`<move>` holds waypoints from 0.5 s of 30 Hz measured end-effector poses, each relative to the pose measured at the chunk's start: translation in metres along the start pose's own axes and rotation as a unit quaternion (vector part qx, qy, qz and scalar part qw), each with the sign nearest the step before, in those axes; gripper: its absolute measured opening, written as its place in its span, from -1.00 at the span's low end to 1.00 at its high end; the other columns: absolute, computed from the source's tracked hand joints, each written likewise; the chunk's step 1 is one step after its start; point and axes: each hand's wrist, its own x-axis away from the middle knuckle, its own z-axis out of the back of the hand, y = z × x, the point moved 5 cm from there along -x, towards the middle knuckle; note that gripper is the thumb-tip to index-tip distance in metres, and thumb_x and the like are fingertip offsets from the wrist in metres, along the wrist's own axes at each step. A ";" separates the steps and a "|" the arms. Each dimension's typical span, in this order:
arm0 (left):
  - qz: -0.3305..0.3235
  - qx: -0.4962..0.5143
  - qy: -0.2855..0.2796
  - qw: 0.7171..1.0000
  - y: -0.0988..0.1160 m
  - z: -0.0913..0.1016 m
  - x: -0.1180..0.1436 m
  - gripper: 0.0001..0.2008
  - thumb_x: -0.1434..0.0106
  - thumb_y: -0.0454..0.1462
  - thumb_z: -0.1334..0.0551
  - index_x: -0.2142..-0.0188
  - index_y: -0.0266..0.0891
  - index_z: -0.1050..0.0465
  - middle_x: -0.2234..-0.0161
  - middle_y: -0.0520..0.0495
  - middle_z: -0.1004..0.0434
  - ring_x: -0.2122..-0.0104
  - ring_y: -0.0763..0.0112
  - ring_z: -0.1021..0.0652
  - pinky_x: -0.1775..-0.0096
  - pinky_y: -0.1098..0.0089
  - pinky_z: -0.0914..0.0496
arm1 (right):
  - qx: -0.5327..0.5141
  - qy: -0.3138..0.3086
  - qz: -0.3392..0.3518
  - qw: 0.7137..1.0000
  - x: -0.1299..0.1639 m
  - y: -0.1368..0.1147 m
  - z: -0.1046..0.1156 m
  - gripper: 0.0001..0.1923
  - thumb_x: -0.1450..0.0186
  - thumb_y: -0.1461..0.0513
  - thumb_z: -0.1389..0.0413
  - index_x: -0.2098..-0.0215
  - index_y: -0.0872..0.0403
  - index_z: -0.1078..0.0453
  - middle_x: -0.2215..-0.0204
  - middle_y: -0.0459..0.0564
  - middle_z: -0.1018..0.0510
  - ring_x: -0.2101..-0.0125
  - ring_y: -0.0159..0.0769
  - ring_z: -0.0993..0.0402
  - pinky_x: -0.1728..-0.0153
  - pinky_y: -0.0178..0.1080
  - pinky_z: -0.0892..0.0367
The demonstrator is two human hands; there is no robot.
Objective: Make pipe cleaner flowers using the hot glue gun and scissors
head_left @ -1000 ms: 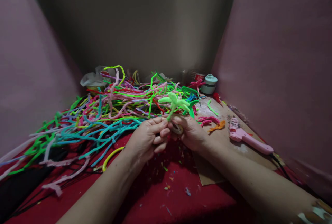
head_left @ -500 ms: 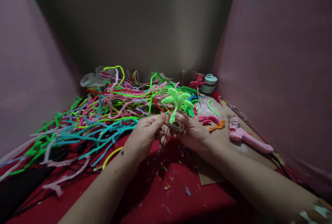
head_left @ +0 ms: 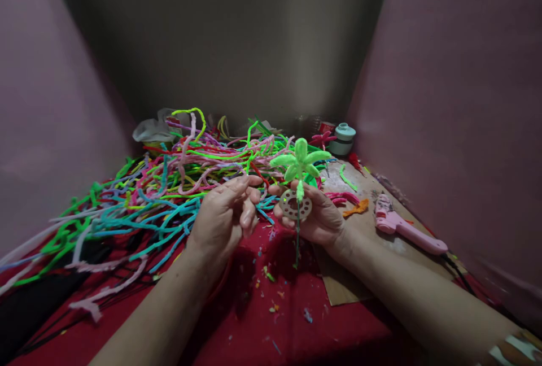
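Note:
My right hand, fingers closed, holds a bright green pipe-cleaner flower upright, petals spread at the top. A fuzzy green wrap covers the upper stem, and a thin dark green stem hangs down below. In the same hand, behind the stem, is a pale round bobbin with a ring of small holes. Just to the left, my left hand is apart from the flower, its fingers loosely bent and nothing visible in them.
A large heap of coloured pipe cleaners covers the left and back of the red cloth. On the right, a pink glue gun lies on a cardboard sheet. Behind stands a light blue jar. Purple side walls flank the space.
My left hand has let go near the stem and moved left. My right hand has turned the flower upright, so its stem hangs straight down and the bobbin shows more fully.

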 end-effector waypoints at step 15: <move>0.040 0.143 -0.064 0.987 -0.002 -0.003 -0.002 -0.69 -0.34 -0.29 0.06 0.29 -0.38 -0.42 0.54 0.07 -0.27 0.82 0.76 -0.05 0.76 0.60 -0.13 | 0.021 -0.039 -0.017 0.999 0.004 0.004 -0.008 -0.70 0.05 0.03 -0.26 0.41 -0.01 -0.41 0.30 -0.08 -0.54 0.48 -0.33 -0.41 0.36 -0.20 -0.25</move>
